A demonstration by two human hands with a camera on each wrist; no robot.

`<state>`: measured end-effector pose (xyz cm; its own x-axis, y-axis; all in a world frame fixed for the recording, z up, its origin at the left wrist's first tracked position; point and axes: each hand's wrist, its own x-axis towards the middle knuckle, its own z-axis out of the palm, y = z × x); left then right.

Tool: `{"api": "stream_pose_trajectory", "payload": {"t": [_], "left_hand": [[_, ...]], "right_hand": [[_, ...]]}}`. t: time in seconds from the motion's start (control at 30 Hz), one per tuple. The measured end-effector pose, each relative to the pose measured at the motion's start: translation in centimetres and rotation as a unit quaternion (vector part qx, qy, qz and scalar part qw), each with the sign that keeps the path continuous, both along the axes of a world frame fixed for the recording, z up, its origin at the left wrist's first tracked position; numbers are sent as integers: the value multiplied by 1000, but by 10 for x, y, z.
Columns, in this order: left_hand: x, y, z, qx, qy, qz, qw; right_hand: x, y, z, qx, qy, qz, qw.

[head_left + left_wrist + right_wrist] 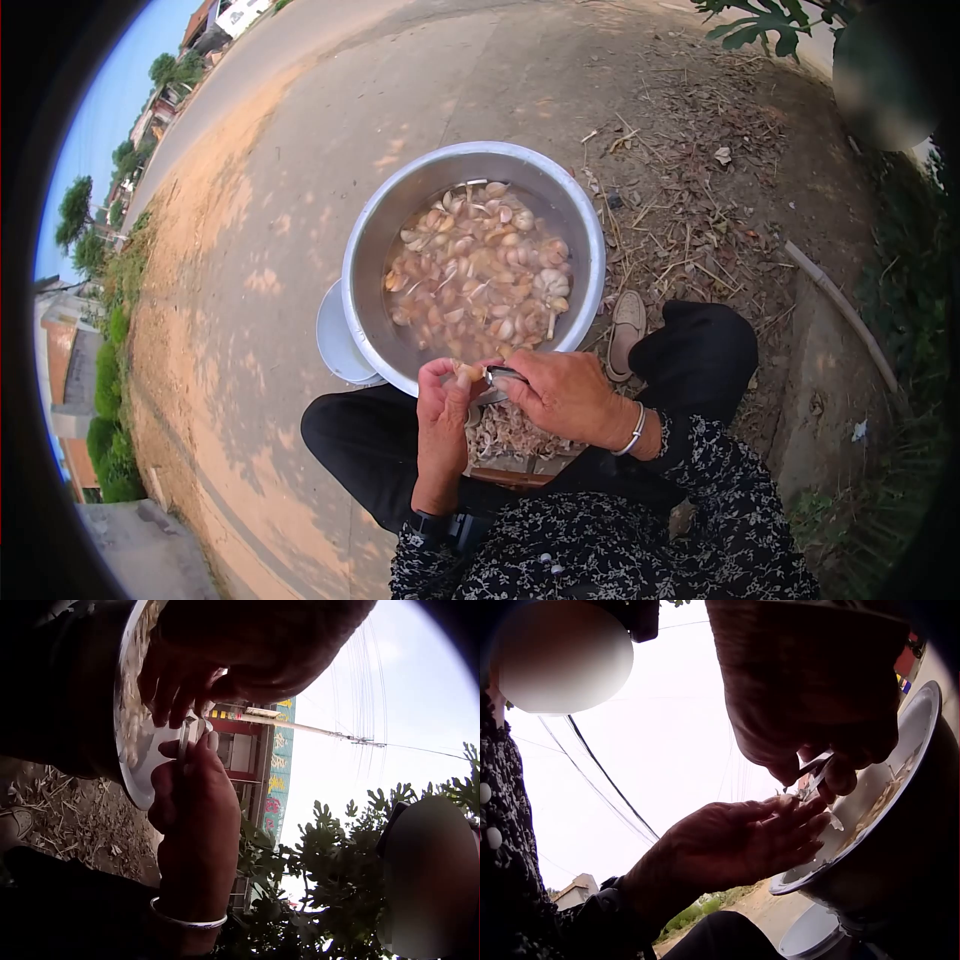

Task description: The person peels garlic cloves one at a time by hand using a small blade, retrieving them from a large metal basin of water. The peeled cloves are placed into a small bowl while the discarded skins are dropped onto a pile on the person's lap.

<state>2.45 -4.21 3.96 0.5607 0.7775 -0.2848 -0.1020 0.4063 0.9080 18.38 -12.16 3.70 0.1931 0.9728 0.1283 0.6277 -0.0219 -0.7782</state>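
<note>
Over the near rim of a big metal basin (pixel 362 240), both hands work close together. My left hand (pixel 440 405) pinches a pale garlic clove (pixel 467 372) between thumb and fingers. Beside it, my right hand (pixel 575 395), with a silver bangle on the wrist, grips a small knife (pixel 507 374) whose metal shows right at the clove. In the right wrist view the left hand (pixel 739 844) reaches in from below, fingers extended under the blade. Many garlic cloves (pixel 470 270) lie in cloudy water in the basin, with a whole garlic bulb (pixel 551 284) at the right.
A pale bucket (pixel 340 340) stands left of the basin, partly behind it. Garlic peelings (pixel 510 435) lie below the hands, between the person's legs. Dry leaves and twigs cover the ground at right, near a shoe (pixel 627 330) and a long stick (pixel 840 310).
</note>
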Motion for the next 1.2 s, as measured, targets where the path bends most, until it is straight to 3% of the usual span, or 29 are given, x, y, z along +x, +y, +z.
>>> {"api": "stream_pose_trajectory", "payload": {"t": [0.07, 0.17, 0.4, 0.47, 0.9, 1.0, 1.07, 1.2], "left_hand": [[-1, 0, -5, 72, 27, -11, 997], [2, -6, -4, 95, 25, -18, 995], [0, -9, -6, 68, 20, -11, 997], [-1, -9, -7, 119, 83, 1, 989], [-1, -11, -3, 116, 48, 17, 992], [-3, -8, 0, 38, 20, 26, 999], [-4, -5, 1, -116, -74, 48, 989], [-13, 1, -5, -167, -116, 7, 979]], "right_hand": [[-1, 1, 0, -16, -9, -2, 1000], [-2, 2, 0, -30, -21, 0, 999], [-3, -1, -3, -20, -13, 8, 1000], [-2, -1, -6, -41, -28, 12, 999], [1, -2, -11, -22, -9, 21, 999], [2, -3, -10, -14, 21, 34, 999], [2, -2, -10, 1, 46, 38, 998], [3, -3, -20, 41, 109, 65, 991]]}}
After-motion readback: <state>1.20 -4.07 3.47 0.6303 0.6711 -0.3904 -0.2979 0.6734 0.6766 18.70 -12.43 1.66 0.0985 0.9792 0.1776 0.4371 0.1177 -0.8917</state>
